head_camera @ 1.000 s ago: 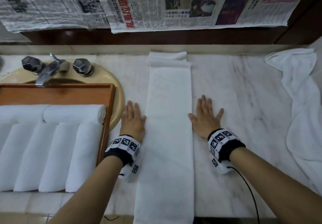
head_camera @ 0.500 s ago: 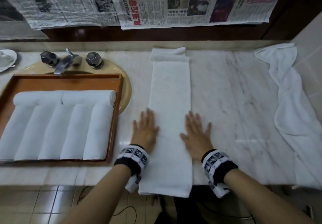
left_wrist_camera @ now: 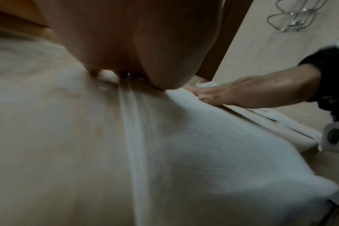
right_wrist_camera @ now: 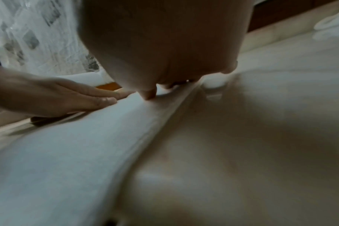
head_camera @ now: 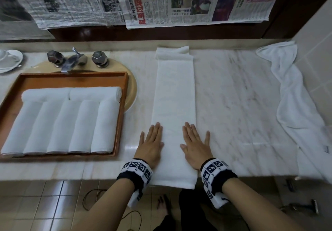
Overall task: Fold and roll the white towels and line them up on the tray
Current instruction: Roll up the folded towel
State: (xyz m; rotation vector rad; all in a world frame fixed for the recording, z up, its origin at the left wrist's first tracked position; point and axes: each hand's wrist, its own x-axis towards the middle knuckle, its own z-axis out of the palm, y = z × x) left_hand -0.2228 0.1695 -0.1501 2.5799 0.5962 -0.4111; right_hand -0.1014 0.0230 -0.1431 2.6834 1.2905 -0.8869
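A long white towel (head_camera: 175,96) folded into a narrow strip lies on the marble counter, its near end hanging a little over the front edge. My left hand (head_camera: 152,143) lies flat on the strip's left edge and my right hand (head_camera: 195,143) flat on its right edge, fingers straight. Both wrist views show the palms pressing the towel (left_wrist_camera: 213,152) (right_wrist_camera: 68,152). To the left, the wooden tray (head_camera: 124,115) holds several rolled white towels (head_camera: 59,126). A loose white towel (head_camera: 291,94) lies crumpled at the far right.
A sink with a metal faucet (head_camera: 71,61) sits behind the tray. A white dish (head_camera: 9,61) stands at the far left. Newspapers (head_camera: 179,1) hang on the wall behind. A tiled wall closes the right side. Cables lie on the tiled floor below the counter edge.
Both hands have slid along the strip toward me, from its middle to near the counter's front edge, staying flat. The head view has pulled back and shows the floor.
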